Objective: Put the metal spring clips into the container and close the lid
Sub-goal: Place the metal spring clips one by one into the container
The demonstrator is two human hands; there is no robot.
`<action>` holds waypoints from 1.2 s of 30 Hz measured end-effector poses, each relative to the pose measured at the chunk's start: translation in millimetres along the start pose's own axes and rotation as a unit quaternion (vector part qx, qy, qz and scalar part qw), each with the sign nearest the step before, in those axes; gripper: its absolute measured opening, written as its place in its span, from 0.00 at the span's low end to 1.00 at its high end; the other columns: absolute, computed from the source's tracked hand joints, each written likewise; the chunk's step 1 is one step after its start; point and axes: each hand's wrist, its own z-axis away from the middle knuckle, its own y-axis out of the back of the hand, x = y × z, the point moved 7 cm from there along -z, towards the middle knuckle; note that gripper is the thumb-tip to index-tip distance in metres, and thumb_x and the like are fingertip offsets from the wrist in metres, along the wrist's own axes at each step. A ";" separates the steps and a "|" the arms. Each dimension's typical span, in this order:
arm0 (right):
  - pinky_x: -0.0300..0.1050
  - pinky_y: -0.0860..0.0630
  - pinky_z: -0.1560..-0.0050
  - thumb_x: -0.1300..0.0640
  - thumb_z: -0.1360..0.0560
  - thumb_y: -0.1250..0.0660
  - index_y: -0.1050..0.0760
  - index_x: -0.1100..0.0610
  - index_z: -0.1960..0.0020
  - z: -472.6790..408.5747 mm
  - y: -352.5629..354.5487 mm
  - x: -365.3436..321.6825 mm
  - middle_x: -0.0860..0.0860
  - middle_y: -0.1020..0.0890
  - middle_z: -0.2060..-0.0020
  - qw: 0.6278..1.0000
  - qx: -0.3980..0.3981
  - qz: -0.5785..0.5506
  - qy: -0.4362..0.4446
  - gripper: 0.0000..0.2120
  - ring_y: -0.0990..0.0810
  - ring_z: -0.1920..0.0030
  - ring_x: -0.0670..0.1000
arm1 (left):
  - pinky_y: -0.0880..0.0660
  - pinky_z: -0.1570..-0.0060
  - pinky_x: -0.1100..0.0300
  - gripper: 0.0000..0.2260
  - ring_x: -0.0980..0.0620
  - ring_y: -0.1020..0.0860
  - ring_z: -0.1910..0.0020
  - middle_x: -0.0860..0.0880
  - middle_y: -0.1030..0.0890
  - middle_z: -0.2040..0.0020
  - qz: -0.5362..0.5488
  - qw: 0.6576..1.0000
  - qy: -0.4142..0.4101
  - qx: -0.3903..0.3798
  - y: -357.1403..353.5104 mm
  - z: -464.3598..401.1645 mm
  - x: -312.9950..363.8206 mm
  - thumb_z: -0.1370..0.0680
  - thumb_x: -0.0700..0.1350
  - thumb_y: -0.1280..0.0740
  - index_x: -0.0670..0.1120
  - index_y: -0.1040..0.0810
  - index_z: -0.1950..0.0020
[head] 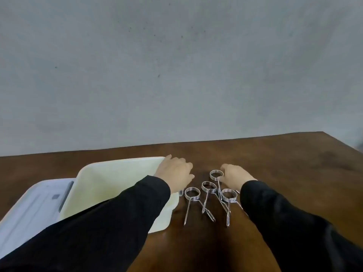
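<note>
Several metal spring clips lie on the brown table, each a coiled ring with two long legs: one nearest the container [191,195], one in the middle [208,188], one on the right [228,196]. My right hand [234,177] closes its fingers on the coil of the farthest clip [216,175]. An open cream plastic container [110,173] stands to the left of the clips and looks empty. My left hand [175,173] rests on its far right rim, fingers curled over the edge. The whitish lid [33,203] lies flat on the table against the container's left side.
The table [284,173] stretches to the right and behind the clips, with its back edge against a grey wall [176,75]. My black sleeves cross the near part of the container and the table.
</note>
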 end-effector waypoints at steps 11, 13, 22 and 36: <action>0.57 0.26 0.40 0.45 0.24 0.31 0.24 0.54 0.40 -39.2 -51.3 7.2 0.56 0.23 0.42 0.996 0.022 0.012 -0.080 0.18 0.24 0.40 0.60 | 0.43 0.26 0.46 0.19 0.47 0.21 0.47 0.47 0.18 0.51 0.039 0.998 0.044 0.020 -22.4 -2.1 -9.1 0.18 0.57 0.46 0.48 0.21 0.44; 0.58 0.28 0.40 0.43 0.25 0.31 0.24 0.54 0.40 -43.6 -53.8 9.8 0.55 0.22 0.42 0.995 0.033 0.028 -0.092 0.19 0.25 0.39 0.60 | 0.43 0.25 0.46 0.19 0.47 0.21 0.47 0.48 0.18 0.51 0.041 0.998 0.048 0.025 -22.8 -2.4 -8.8 0.18 0.57 0.46 0.48 0.21 0.44; 0.49 0.20 0.54 0.47 0.24 0.30 0.19 0.57 0.53 -68.9 -64.6 17.8 0.55 0.16 0.59 0.996 0.030 -0.023 -0.075 0.13 0.17 0.56 0.59 | 0.45 0.25 0.45 0.19 0.47 0.21 0.47 0.47 0.18 0.53 0.062 0.997 0.046 0.011 -23.1 -2.3 -8.6 0.18 0.57 0.47 0.48 0.20 0.44; 0.48 0.23 0.60 0.51 0.21 0.32 0.19 0.53 0.53 -2.3 72.9 -94.6 0.50 0.18 0.62 0.962 0.187 -0.148 0.130 0.08 0.20 0.61 0.52 | 0.27 0.43 0.51 0.12 0.49 0.22 0.47 0.51 0.18 0.47 0.204 0.957 0.109 0.177 44.9 53.4 -127.8 0.18 0.49 0.41 0.47 0.19 0.44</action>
